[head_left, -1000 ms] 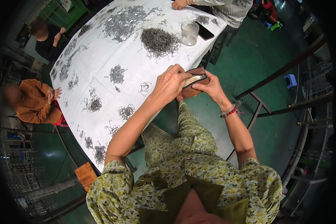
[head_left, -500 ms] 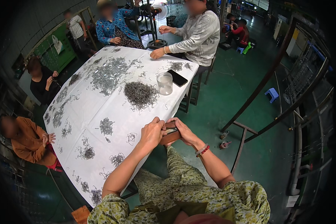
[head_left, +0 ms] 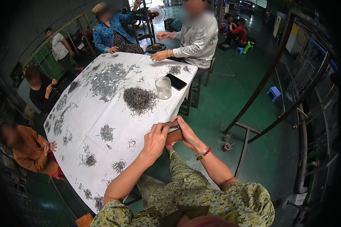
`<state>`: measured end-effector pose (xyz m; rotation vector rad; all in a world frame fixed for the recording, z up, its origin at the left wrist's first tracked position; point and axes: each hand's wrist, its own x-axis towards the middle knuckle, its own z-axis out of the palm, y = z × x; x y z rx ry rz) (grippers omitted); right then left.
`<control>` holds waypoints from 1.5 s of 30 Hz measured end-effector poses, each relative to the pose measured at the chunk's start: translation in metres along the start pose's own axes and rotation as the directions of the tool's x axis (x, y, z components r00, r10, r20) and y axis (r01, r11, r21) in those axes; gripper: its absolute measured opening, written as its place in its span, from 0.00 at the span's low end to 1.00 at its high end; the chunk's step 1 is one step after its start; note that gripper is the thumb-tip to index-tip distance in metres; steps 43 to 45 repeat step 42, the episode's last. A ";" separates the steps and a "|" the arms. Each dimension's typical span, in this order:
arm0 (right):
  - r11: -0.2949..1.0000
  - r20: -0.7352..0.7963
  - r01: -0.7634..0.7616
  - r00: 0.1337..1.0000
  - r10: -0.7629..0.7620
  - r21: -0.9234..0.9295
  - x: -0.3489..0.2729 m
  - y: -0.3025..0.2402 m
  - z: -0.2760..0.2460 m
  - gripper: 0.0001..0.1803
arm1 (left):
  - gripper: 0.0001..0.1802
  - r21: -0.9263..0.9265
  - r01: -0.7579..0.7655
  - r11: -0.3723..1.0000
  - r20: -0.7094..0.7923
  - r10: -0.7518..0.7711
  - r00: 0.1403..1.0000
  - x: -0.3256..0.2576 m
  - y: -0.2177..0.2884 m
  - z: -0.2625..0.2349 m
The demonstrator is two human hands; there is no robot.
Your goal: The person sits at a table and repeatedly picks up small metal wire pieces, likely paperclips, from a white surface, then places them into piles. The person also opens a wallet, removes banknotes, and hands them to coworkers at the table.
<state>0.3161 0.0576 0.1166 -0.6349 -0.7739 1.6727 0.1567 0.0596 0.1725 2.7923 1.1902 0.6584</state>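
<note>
At the table's near right edge, both hands hold a brown wallet-like case [head_left: 174, 137]. My right hand [head_left: 187, 132] grips its right side, with the thumb along the top. My left hand [head_left: 154, 140] is closed at its left side, fingertips bent over the opening. Something pale and dark shows inside, too small to make out. A dense heap of bent dark wire hooks [head_left: 140, 100] lies beyond my hands on the white-covered table [head_left: 113, 109]. Beside the heap stand a clear plastic tub [head_left: 163, 89] and a black phone [head_left: 177, 81] lying flat.
Flat grey metal pieces [head_left: 108, 81] spread over the far table, with smaller hook piles [head_left: 119, 165] nearer. Several people sit or stand around it, including one in a grey patterned top [head_left: 197, 36]. A dark metal frame [head_left: 269, 79] and a blue stool [head_left: 273, 93] are at right.
My left hand has shifted slightly, its fingers now lying more over the case's opening. The whole view has tilted a little. Both hands still hold the case.
</note>
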 end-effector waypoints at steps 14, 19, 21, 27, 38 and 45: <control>0.995 -0.087 -0.019 0.996 0.011 -0.093 -0.009 0.000 0.012 0.17 | 0.27 0.040 0.010 0.999 -0.024 -0.009 1.000 -0.013 -0.001 0.009; 0.988 -0.157 -0.026 0.988 0.002 -0.150 -0.007 0.009 0.009 0.18 | 0.27 0.083 -0.027 0.996 -0.047 0.031 0.998 -0.016 0.003 0.014; 0.988 -0.177 -0.029 0.984 0.002 -0.150 -0.002 0.015 0.004 0.19 | 0.26 0.091 -0.072 0.993 -0.072 0.078 0.994 -0.016 0.002 0.016; 0.995 -0.179 -0.090 0.980 0.083 -0.035 0.000 0.022 0.002 0.20 | 0.23 0.032 -0.218 0.975 -0.115 0.221 0.969 -0.019 -0.011 0.019; 0.983 -0.220 -0.147 0.968 0.120 -0.111 0.000 0.032 0.002 0.21 | 0.24 0.122 -0.077 0.989 -0.007 0.078 0.997 -0.025 -0.020 0.025; 0.983 -0.215 -0.136 0.971 0.107 -0.126 0.000 0.033 0.002 0.21 | 0.22 0.063 -0.031 0.998 0.020 0.030 0.999 -0.023 -0.020 0.024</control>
